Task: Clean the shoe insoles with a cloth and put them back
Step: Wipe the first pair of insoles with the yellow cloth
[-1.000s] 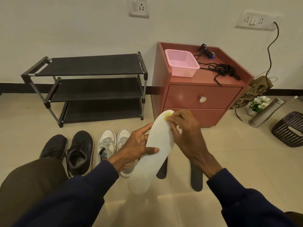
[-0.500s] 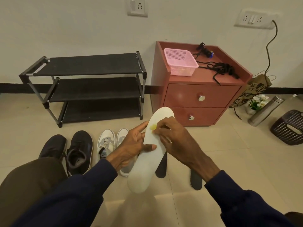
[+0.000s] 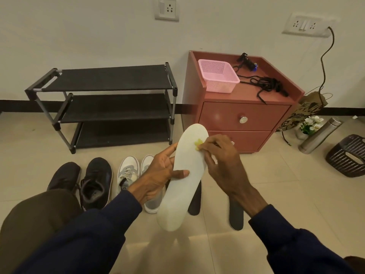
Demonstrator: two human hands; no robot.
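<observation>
Insole [image 3: 182, 196] gripped by left fingers [image 3: 181, 173], right fingers [image 3: 210, 150] pinching cloth [image 3: 198, 144] against it.

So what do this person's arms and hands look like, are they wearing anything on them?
Both arms are covered by long, dark navy sleeves that end at the wrists: the left sleeve and the right sleeve look plain, with no print or logo. The left hand and the right hand are bare, with no gloves, watch or rings that I can see.
</observation>
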